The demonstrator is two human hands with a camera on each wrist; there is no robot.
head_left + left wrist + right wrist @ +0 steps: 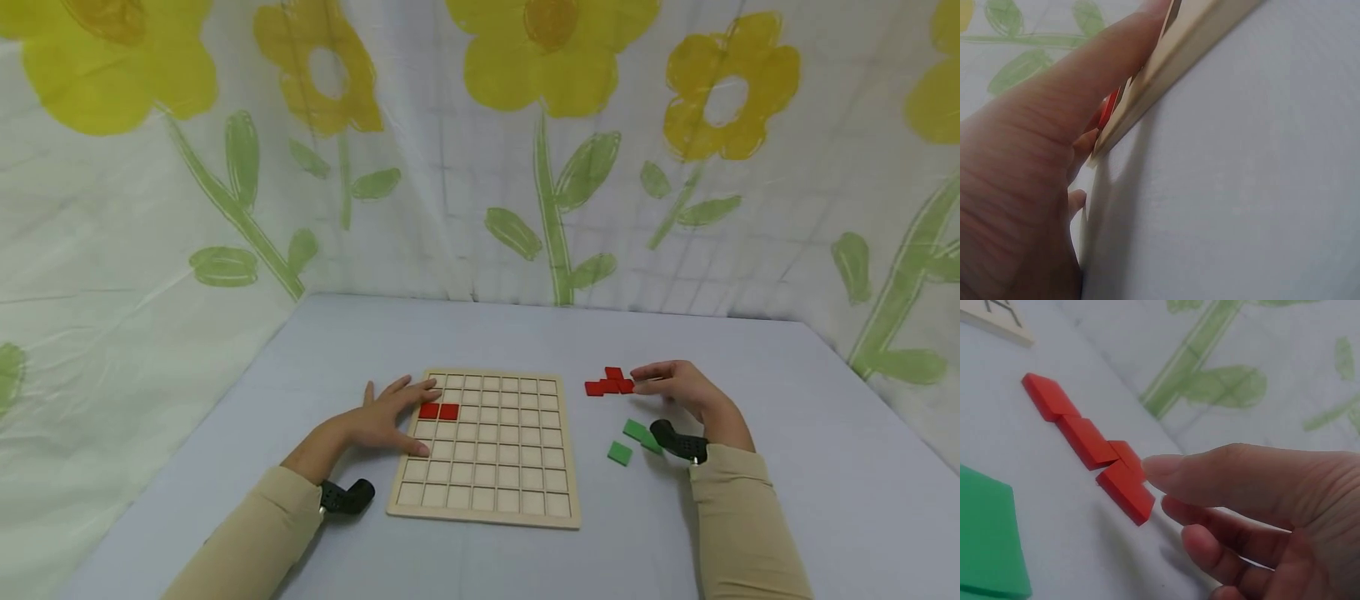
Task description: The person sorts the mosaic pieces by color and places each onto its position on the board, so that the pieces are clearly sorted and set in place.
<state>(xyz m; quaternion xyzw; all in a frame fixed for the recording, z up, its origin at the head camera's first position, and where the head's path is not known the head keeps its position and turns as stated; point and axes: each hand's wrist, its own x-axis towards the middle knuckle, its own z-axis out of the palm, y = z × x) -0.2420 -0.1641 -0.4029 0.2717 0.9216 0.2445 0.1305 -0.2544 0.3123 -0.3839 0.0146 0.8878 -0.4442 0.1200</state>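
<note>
A wooden grid board (486, 450) lies on the table, with two red square tiles (439, 412) side by side in cells near its left edge. Across that edge rests my left hand (378, 419), fingers spread, thumb on the board's lower left part. In the left wrist view the thumb (1116, 53) lies over the board's side (1147, 87). My right hand (686, 388) is beside a cluster of several red tiles (1088, 440) to the right of the board. Its thumb and bent fingers are apart, with nothing between them, close to the nearest red tile (1127, 492).
Several green tiles (619, 453) lie on the table between the board and my right wrist. A white cloth (450, 233) with painted yellow flowers hangs behind the table's far edge. Each wrist carries a black camera (347, 497).
</note>
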